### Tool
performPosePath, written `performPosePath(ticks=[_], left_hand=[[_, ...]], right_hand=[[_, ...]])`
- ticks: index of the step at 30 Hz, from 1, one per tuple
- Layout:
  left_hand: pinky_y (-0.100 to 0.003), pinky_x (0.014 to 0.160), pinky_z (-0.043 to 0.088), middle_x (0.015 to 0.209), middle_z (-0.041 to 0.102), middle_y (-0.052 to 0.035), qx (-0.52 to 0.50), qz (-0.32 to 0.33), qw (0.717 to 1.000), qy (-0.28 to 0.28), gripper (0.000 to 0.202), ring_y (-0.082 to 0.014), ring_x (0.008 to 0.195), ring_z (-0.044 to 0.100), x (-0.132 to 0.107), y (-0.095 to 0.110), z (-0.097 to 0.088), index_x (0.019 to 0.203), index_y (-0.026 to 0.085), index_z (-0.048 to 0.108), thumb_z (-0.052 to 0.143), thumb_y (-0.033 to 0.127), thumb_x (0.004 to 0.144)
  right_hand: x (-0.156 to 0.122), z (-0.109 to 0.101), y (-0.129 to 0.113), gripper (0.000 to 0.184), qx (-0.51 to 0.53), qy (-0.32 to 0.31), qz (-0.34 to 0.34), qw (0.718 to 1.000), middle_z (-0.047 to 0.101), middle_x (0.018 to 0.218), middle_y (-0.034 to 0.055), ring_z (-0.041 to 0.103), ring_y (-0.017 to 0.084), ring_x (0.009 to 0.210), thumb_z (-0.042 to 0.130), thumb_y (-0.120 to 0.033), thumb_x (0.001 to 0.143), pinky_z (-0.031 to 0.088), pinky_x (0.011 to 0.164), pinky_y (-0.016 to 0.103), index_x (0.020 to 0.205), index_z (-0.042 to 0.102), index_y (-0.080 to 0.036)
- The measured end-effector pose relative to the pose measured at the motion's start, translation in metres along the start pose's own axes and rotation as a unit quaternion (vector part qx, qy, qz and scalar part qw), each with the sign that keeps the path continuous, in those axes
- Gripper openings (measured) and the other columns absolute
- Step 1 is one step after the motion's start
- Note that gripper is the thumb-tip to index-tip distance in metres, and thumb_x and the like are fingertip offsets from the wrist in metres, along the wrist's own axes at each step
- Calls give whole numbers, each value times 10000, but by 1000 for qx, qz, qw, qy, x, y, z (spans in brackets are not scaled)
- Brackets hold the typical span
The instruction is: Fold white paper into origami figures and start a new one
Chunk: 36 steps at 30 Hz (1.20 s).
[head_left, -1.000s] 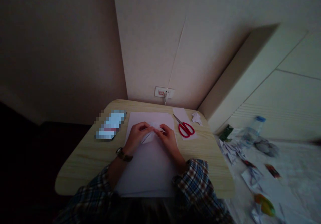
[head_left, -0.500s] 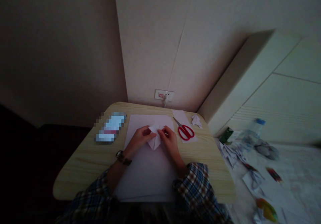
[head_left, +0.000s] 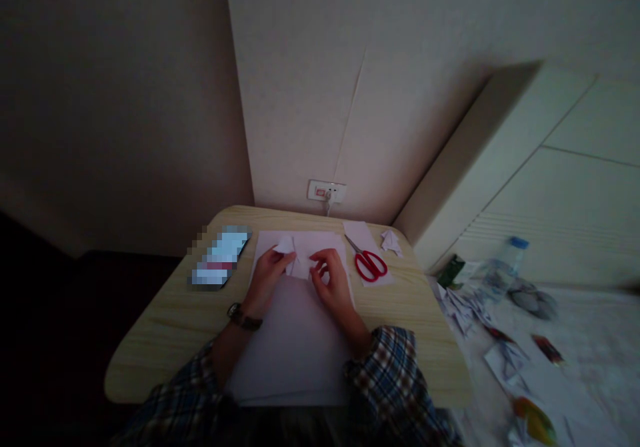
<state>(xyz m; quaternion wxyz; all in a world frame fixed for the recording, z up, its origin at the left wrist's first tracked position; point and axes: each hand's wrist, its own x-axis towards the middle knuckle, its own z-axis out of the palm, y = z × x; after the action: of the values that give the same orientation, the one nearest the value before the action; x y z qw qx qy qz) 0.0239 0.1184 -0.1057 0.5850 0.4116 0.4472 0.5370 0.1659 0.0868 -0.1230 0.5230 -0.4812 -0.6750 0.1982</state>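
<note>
- Folded white paper piece (head_left: 287, 245), pinched between thumb and fingers of the left hand (head_left: 267, 277), just above the upper part of a stack of white paper sheets (head_left: 295, 340); partly hidden by the left fingers.
- Right hand (head_left: 333, 279) near the folded piece, with a gap between; grip loosely spread, fingers curled and thumb apart from forefinger.
- Beneath the stack, a pale wood-grain counter (head_left: 415, 333) with rounded corners.
- Left of the stack, a flat dark-edged phone (head_left: 220, 260), screen lit but blurred out.
- Right of the stack, red-handled metal scissors (head_left: 359, 253), lying across a white paper strip (head_left: 356, 229) and covering part of it.
- Beyond the scissors, near the far right corner, a small folded white paper figure (head_left: 391, 242).
- Behind the counter, a white wall socket (head_left: 327, 191) with a plug in it.
- Farther right, off the counter, a blue-capped clear plastic bottle (head_left: 506, 263) near a jumble of folded white papers (head_left: 457, 310).
</note>
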Motion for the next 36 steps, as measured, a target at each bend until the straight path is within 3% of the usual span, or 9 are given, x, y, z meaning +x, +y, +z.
performPosePath(ticks=[4, 9, 15, 24, 30, 36], left_hand=[[-221, 565, 370, 652, 614, 34, 8, 15, 1000, 7, 300, -117, 612, 545, 1, -3, -2, 733, 153, 583, 736, 378, 605], [-230, 603, 403, 720, 649, 7, -4, -4, 1000, -11, 374, -131, 657, 576, 1, -5, -3, 853, 138, 607, 741, 393, 615], [-211, 536, 374, 658, 630, 23, 3, -3, 1000, -3, 349, -115, 594, 560, 2, -7, -5, 814, 137, 601, 747, 388, 623], [-222, 575, 413, 674, 656, 20, -15, -7, 999, -42, 351, -124, 606, 586, -1, -4, -2, 868, 146, 605, 723, 398, 653], [-225, 550, 397, 648, 642, 29, 13, -3, 999, -45, 392, -127, 578, 570, -2, -4, -2, 870, 149, 598, 719, 445, 642], [-217, 552, 384, 636, 630, 27, 16, -1, 999, -33, 423, -115, 591, 561, -1, -4, 1, 913, 130, 594, 741, 393, 617]], right_hand=[[-1, -1, 0, 268, -23, -20, -22, 999, 506, 962, 53, 518, 144, 743, 454, -74, 758, 469, 664, 288, 987, 526, -195], [-1, -2, 0, 225, -39, -17, -17, 999, 507, 949, 49, 506, 146, 725, 486, -104, 772, 465, 683, 299, 969, 547, -194], [-2, -3, -3, 247, -35, -16, -22, 999, 503, 929, 42, 512, 148, 737, 473, -99, 759, 462, 686, 297, 977, 539, -194], [-1, -3, -6, 270, -45, -26, -16, 998, 490, 935, 40, 494, 150, 739, 488, -96, 749, 456, 693, 299, 991, 544, -203], [-1, -5, -5, 165, -67, 3, 0, 998, 491, 889, 36, 492, 156, 723, 498, -124, 781, 448, 672, 296, 897, 580, -208], [-3, -4, -6, 84, -83, 6, 1, 997, 498, 887, 37, 497, 158, 726, 539, -184, 820, 442, 673, 290, 895, 568, -209]])
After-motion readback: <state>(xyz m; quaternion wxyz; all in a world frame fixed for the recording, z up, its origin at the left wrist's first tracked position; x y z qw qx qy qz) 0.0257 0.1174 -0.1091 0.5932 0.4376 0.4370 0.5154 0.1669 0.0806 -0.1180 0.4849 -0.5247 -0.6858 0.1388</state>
